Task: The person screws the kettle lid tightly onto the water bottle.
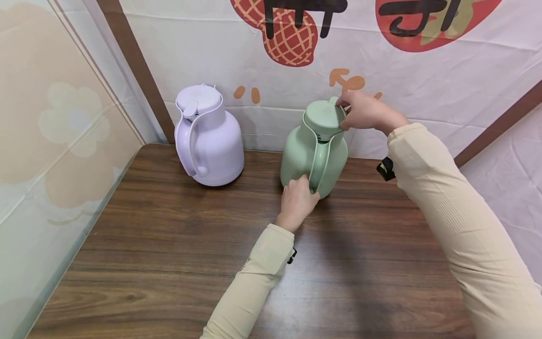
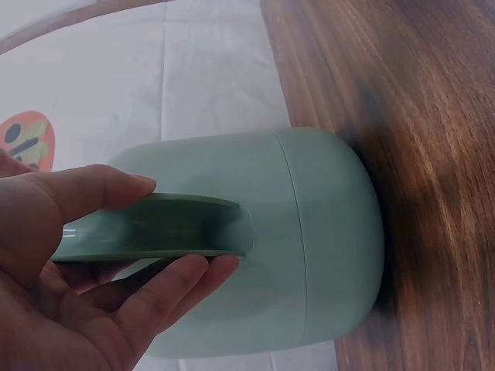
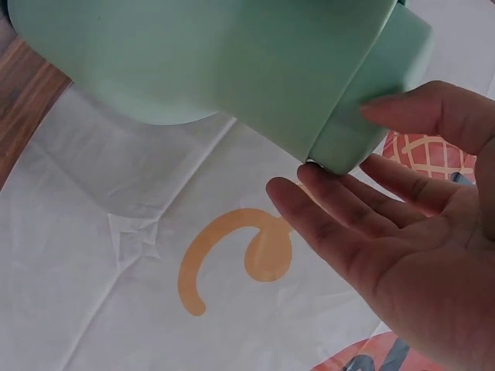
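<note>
A green vacuum jug (image 1: pixel 296 153) stands upright at the back of the table, its handle facing me. Low on that handle (image 2: pixel 174 226), my left hand (image 1: pixel 297 200) grips with the thumb on one side and fingers on the other. My right hand (image 1: pixel 367 112) holds the jug's round lid (image 1: pixel 325 115) from the right. In the right wrist view the thumb presses the lid's side and the fingertips sit at its lower edge. On the handle side, a dark gap shows under the lid. The jug's spout side is hidden in the head view.
A lilac vacuum jug (image 1: pixel 218 148) with its lid on stands to the left, near the back edge. Behind the wooden table (image 1: pixel 169 263) hangs a white printed cloth (image 1: pixel 169 47). Another cloth (image 1: pixel 63 117) with pale flowers borders the left side.
</note>
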The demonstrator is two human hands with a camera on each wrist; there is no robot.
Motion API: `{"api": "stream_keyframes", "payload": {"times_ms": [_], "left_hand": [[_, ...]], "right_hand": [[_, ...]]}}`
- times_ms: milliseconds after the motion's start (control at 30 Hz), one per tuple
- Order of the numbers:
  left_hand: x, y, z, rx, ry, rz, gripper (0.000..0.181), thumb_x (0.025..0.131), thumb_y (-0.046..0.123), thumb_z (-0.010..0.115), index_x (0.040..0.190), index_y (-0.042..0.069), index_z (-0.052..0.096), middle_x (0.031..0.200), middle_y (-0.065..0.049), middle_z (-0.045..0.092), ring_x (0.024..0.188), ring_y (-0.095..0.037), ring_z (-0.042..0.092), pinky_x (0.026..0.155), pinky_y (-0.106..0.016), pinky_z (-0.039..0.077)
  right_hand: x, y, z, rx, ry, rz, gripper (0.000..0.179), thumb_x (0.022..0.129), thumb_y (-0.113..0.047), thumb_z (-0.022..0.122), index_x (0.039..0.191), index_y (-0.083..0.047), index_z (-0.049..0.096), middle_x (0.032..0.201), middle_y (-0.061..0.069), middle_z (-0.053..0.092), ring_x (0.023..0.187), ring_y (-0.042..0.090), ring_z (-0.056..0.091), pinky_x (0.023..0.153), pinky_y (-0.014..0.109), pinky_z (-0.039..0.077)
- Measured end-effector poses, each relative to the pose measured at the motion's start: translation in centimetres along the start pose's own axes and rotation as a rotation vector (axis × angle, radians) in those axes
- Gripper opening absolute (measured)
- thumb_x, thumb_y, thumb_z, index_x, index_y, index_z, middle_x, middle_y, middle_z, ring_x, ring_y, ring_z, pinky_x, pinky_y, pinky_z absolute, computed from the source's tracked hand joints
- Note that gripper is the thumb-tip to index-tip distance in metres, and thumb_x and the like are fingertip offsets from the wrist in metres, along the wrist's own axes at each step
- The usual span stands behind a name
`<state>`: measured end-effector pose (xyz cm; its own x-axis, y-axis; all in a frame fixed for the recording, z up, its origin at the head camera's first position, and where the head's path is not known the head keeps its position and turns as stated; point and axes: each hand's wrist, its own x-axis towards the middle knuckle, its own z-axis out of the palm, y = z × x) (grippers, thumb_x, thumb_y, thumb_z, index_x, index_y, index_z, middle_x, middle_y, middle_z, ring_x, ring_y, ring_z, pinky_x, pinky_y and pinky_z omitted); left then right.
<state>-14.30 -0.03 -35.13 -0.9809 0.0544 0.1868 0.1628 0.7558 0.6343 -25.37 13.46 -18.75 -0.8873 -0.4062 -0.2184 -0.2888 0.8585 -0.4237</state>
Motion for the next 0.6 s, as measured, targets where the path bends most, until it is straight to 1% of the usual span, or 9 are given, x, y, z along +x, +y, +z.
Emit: {"api": "stream_keyframes", "payload": {"times_ms": [133, 233, 300, 467, 533, 600], "left_hand": [[0.02, 0.01, 0.07, -0.005, -0.003, -0.004, 0.022, 0.078, 0.007, 0.065, 0.066, 0.007, 0.046, 0.055, -0.005, 0.045, 0.047, -0.019, 0.047, 0.047, -0.029, 0.038], [0.04, 0.01, 0.12, -0.007, 0.0, -0.002, 0.022, 0.078, 0.007, 0.065, 0.066, 0.007, 0.046, 0.054, -0.005, 0.045, 0.047, -0.019, 0.047, 0.047, -0.029, 0.038], [0.03, 0.02, 0.13, -0.008, 0.003, 0.0, 0.022, 0.077, 0.007, 0.065, 0.066, 0.007, 0.046, 0.054, -0.005, 0.045, 0.047, -0.019, 0.048, 0.047, -0.029, 0.038], [0.01, 0.02, 0.1, -0.007, 0.009, 0.0, 0.023, 0.077, 0.007, 0.064, 0.066, 0.007, 0.044, 0.054, -0.004, 0.044, 0.046, -0.019, 0.045, 0.047, -0.029, 0.037], [-0.02, 0.04, 0.08, -0.003, 0.011, 0.0, 0.024, 0.077, 0.008, 0.065, 0.066, 0.008, 0.044, 0.054, -0.004, 0.043, 0.047, -0.019, 0.045, 0.047, -0.029, 0.037], [-0.04, 0.05, 0.07, 0.0, 0.012, 0.002, 0.024, 0.077, 0.008, 0.065, 0.065, 0.008, 0.044, 0.054, -0.004, 0.044, 0.047, -0.019, 0.045, 0.047, -0.03, 0.038]], "right_hand": [[0.0, 0.08, 0.02, 0.001, -0.004, 0.003, 0.06, 0.076, 0.001, 0.055, 0.132, 0.01, 0.035, 0.133, 0.026, 0.039, 0.118, 0.038, 0.04, 0.091, 0.048, 0.036], [-0.09, 0.12, 0.02, -0.006, 0.007, 0.008, 0.058, 0.075, 0.0, 0.057, 0.13, 0.009, 0.038, 0.129, 0.026, 0.042, 0.115, 0.037, 0.042, 0.09, 0.048, 0.036], [-0.17, 0.16, 0.05, -0.014, 0.026, 0.006, 0.055, 0.074, 0.0, 0.058, 0.126, 0.009, 0.042, 0.123, 0.025, 0.046, 0.111, 0.035, 0.045, 0.089, 0.047, 0.037], [-0.4, 0.22, 0.16, -0.05, 0.077, -0.01, 0.042, 0.073, -0.002, 0.063, 0.111, 0.009, 0.051, 0.105, 0.023, 0.054, 0.093, 0.032, 0.05, 0.079, 0.044, 0.04], [-0.49, 0.2, 0.16, -0.062, 0.086, -0.012, 0.039, 0.072, -0.003, 0.065, 0.108, 0.008, 0.053, 0.101, 0.023, 0.055, 0.09, 0.032, 0.051, 0.077, 0.044, 0.04], [-0.6, 0.16, 0.13, -0.062, 0.082, -0.007, 0.039, 0.072, -0.004, 0.065, 0.107, 0.008, 0.053, 0.103, 0.025, 0.056, 0.091, 0.033, 0.052, 0.077, 0.044, 0.04]]}}
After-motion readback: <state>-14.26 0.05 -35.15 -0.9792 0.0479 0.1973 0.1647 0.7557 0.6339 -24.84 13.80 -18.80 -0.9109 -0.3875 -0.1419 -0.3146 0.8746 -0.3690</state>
